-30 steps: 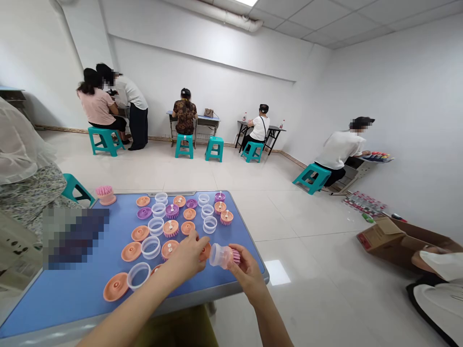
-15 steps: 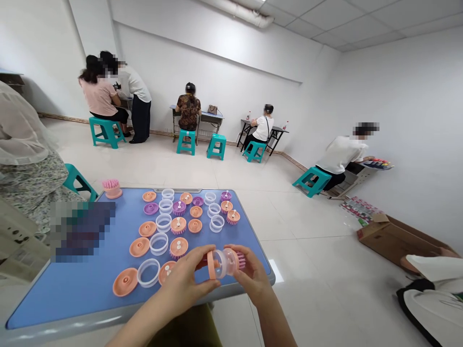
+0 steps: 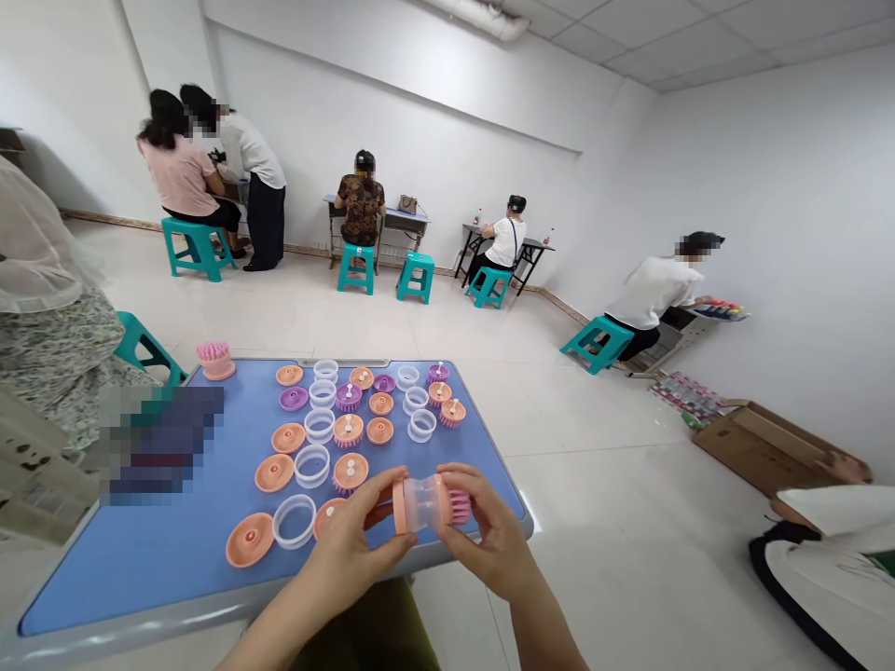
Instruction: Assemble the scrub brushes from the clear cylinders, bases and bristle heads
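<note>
Between my two hands, above the table's front edge, is a brush (image 3: 423, 505) with a clear middle, an orange cap on its left end and pink bristles on its right. My left hand (image 3: 356, 536) grips the orange cap between thumb and fingers. Wrapped round the bristle end is my right hand (image 3: 486, 531). On the blue table (image 3: 174, 559) lie orange caps (image 3: 250, 540), clear rings (image 3: 295, 521) and bristle heads (image 3: 351, 473) in rows, a few of them purple. One bristle head is partly hidden behind my left hand.
A finished-looking pink brush (image 3: 215, 361) stands at the table's far left corner, near a blurred dark patch. People sit or stand at other desks with green stools (image 3: 599, 345). A cardboard box (image 3: 776, 447) lies on the floor at right, beside a person's white sleeve.
The cap and clear part have come into line with the bristle end, and the brush's parts now sit close together. My hands have moved slightly; the whole view has shifted a little.
</note>
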The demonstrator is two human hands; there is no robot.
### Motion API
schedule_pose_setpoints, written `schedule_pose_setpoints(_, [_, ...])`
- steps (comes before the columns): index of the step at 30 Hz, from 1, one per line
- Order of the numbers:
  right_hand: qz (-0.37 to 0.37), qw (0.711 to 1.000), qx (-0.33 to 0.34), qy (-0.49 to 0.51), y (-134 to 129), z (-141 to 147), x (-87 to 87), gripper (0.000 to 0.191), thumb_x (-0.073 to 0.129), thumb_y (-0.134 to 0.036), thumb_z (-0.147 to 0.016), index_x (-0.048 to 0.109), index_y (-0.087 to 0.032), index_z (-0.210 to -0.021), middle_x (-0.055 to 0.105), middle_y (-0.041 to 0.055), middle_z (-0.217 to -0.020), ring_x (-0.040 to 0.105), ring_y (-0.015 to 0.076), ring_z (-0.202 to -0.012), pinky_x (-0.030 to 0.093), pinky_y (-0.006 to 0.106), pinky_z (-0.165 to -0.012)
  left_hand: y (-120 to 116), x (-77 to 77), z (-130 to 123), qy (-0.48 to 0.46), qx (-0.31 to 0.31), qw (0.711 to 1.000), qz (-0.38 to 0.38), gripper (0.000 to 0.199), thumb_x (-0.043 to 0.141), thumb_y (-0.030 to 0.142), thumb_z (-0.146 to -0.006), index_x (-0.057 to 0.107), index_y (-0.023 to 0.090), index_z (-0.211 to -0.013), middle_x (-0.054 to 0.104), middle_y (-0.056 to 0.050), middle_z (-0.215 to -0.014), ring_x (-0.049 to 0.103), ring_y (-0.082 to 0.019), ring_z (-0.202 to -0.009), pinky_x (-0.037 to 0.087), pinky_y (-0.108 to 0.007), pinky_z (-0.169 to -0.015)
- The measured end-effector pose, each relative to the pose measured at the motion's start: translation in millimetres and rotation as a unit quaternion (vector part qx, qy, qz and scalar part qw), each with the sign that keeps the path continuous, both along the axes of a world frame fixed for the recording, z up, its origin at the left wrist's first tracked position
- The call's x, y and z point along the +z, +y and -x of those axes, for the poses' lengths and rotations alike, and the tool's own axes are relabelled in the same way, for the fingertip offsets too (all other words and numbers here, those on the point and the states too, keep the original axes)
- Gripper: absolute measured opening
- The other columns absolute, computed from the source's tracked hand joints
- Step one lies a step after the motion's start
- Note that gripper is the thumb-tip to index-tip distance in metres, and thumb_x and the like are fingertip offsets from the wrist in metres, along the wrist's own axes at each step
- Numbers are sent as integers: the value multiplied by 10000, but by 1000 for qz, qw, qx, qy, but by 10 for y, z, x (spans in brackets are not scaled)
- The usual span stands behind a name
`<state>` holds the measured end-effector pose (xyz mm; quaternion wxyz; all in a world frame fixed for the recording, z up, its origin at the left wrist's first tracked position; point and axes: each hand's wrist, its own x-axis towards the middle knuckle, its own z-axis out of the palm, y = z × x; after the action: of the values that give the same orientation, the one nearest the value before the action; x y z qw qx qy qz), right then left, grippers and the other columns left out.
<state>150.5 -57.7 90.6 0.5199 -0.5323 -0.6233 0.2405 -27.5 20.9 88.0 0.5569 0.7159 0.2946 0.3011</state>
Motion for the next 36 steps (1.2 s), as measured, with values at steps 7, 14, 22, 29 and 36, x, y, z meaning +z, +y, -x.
schedule_pose_setpoints(7, [-42, 996, -6, -82, -28, 64, 169, 484, 617, -109, -722, 497, -272, -1162, 490, 73, -1172, 503, 210, -1095, 428, 344, -923, 13, -57, 47, -56, -20, 995, 74, 537, 641, 231, -700, 471, 197, -1208, 594, -69, -1190, 562, -231, -1090, 481, -317, -918])
schedule_pose_setpoints(14, [-74, 992, -13, -101, -58, 124, 271, 444, 599, -132, -740, 504, -248, -1157, 502, 80, -1124, 525, 202, -1037, 462, 335, -866, 5, -127, 28, -104, -7, 990, 100, 561, 688, 262, -705, 482, 230, -1226, 574, -58, -1234, 525, -234, -1142, 471, -296, -923])
schedule_pose_setpoints(22, [-97, 990, 0, -105, -54, 101, 254, 433, 607, -160, -747, 499, -219, -1163, 528, 92, -1102, 522, 204, -1044, 466, 345, -867, 20, -151, 44, -96, -8, 992, 86, 589, 719, 296, -677, 510, 253, -1227, 605, -46, -1188, 561, -242, -1084, 500, -281, -861])
schedule_pose_setpoints(29, [-70, 990, 32, -115, -95, 16, 257, 418, 617, -209, -782, 489, -227, -1179, 543, 84, -1115, 517, 197, -1057, 451, 343, -898, -8, -54, 61, -18, -35, 997, 66, 643, 692, 363, -686, 480, 196, -1269, 647, -69, -1110, 600, -252, -991, 499, -314, -845])
schedule_pose_setpoints(36, [-55, 987, 67, -132, -121, -22, 253, 444, 641, -254, -783, 488, -218, -1198, 543, 87, -1123, 519, 186, -1057, 444, 322, -910, -5, 80, 89, 60, -104, 993, -10, 497, 497, 453, -813, 532, 162, -1214, 671, -77, -986, 608, -244, -882, 506, -319, -761])
